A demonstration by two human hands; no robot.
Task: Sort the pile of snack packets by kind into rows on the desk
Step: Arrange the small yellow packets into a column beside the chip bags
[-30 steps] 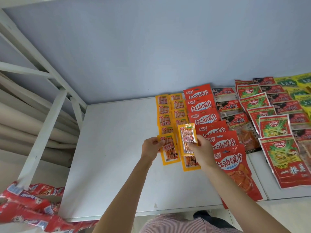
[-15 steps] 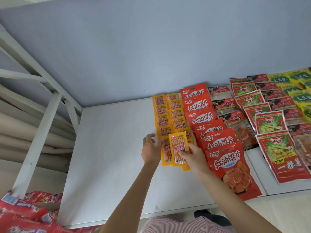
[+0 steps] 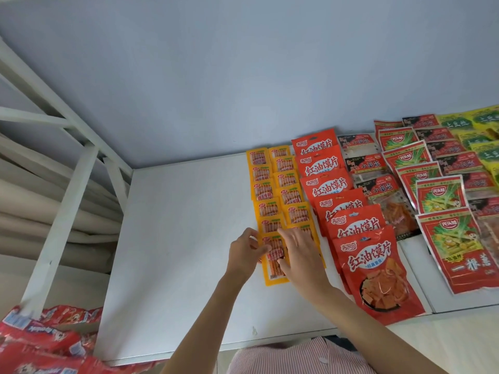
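Two rows of small yellow packets (image 3: 272,190) run down the white desk (image 3: 183,238). My left hand (image 3: 244,255) touches the left edge of the nearest yellow packet (image 3: 274,261) in the left row, thumb on its face. My right hand (image 3: 301,255) lies flat over the near end of the right yellow row, fingers straight, covering the packet under it. Right of these lie a row of big red packets (image 3: 359,255), a row of dark red packets (image 3: 378,184), and red-and-green packets (image 3: 448,244).
Yellow-green packets (image 3: 483,147) sit at the far right. A heap of red packets (image 3: 40,344) lies at the lower left, off the desk. White bed-frame bars (image 3: 62,201) stand left of the desk. The blue wall is behind.
Both hands have lowered their yellow packets onto the near ends of the two yellow rows. The right hand went from holding its packet up to lying flat over it.
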